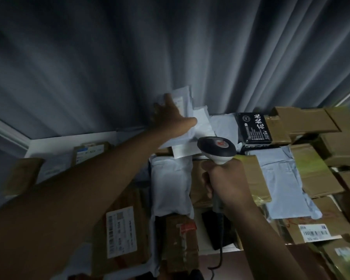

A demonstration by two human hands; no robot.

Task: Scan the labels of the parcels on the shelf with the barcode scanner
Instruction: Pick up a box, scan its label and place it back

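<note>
Head camera, one view only.
It looks forward and down, close over the parcel shelf (202, 252), gray curtain (129, 57) behind.

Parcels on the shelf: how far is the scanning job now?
Done: cannot tell; no parcel shows a scanned mark. In hand: the left hand holds up a white mailer, and the right hand grips the barcode scanner just below it. Left: probably many parcels, like the brown box with its label showing.
</note>
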